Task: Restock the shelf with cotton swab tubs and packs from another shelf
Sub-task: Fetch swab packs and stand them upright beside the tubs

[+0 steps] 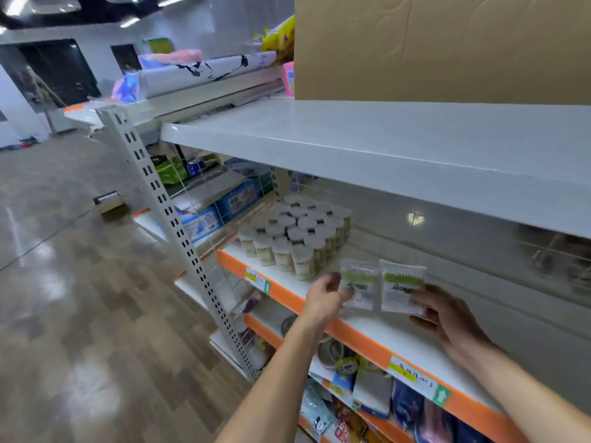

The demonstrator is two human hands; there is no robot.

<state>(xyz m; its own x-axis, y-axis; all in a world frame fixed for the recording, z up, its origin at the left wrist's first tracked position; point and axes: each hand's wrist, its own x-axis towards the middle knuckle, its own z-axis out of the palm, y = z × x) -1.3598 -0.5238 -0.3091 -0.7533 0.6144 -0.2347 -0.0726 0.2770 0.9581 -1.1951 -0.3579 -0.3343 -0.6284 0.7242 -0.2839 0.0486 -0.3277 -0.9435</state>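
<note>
The tubs [295, 235] are shelved, and my left hand [323, 297] and right hand [447, 318] each pinch a pack, left [359, 282] and right [402, 284], over the mostly bare shelf [399, 334].

No legible text — print on swab packs [402, 286], tubs [297, 238] & shelf price tags [415, 377] too blurred to read.

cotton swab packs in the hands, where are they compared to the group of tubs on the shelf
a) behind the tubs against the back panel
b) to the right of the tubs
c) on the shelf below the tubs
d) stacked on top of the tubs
b: the left hand and the right hand each hold a cotton swab pack upright over the shelf, just right of the tubs.
</note>
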